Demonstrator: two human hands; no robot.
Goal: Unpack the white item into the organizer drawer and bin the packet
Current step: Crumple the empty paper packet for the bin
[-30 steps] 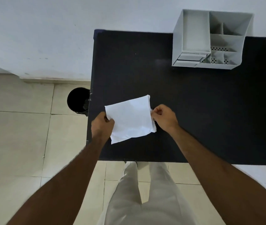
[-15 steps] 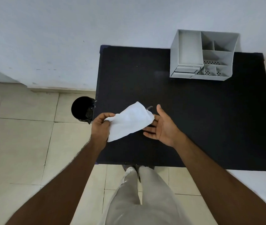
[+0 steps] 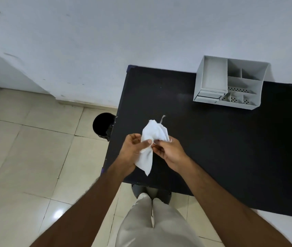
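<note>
A crumpled white packet (image 3: 152, 138) hangs in the air above the near left part of the black table (image 3: 230, 148). My left hand (image 3: 132, 150) is shut around its middle, thumb across it. My right hand (image 3: 168, 152) pinches the packet's right side at the same height. A thin pale strip (image 3: 162, 118) sticks up from the packet's top. The grey organizer (image 3: 211, 77) stands at the table's far right, its small drawers (image 3: 207, 98) at the front left. What is inside the packet is hidden.
A round black bin (image 3: 102, 125) stands on the tiled floor against the table's left edge. A white wall runs behind the table. My legs in light trousers (image 3: 152, 221) are below the near edge.
The flat packet held at both sides was let go by my right hand, then bunched up in my left. My right hand has come back and pinched it.
</note>
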